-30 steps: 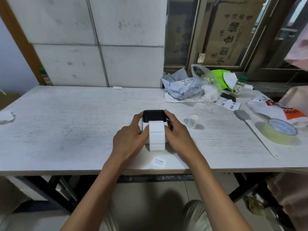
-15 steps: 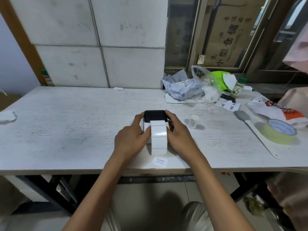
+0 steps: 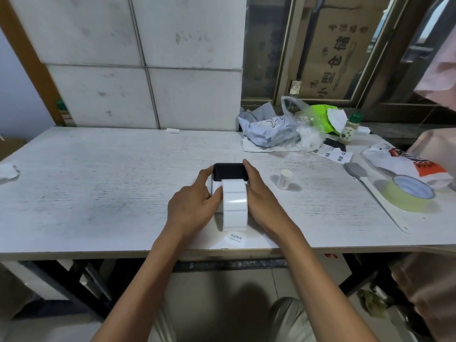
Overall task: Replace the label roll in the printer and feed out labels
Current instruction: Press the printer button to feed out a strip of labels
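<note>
Both hands clamped on the printer, labels spilling toward us.

Nearest us, a loose label (image 3: 234, 238) reading "welcome" lies flat by the table (image 3: 98, 183) edge. Just beyond it we see the strip of blank labels (image 3: 234, 206) curling out of the printer (image 3: 230, 172) and down to the tabletop, its free end almost touching that loose label. Our left hand (image 3: 191, 208) grips the printer's left side, thumb pressed against the strip's edge; our right hand (image 3: 262, 197) wraps the right side, fingers reaching up along the black top. The white body is mostly hidden between our palms, so we can't quite make out the slot. Right of the printer stands a small white roll core (image 3: 283, 178), then farther right a tape roll (image 3: 410, 193) beside a grey spatula (image 3: 367, 186). At the back, crumpled bags (image 3: 276, 130) and a green-capped bottle (image 3: 350, 128) sit under the window.
</note>
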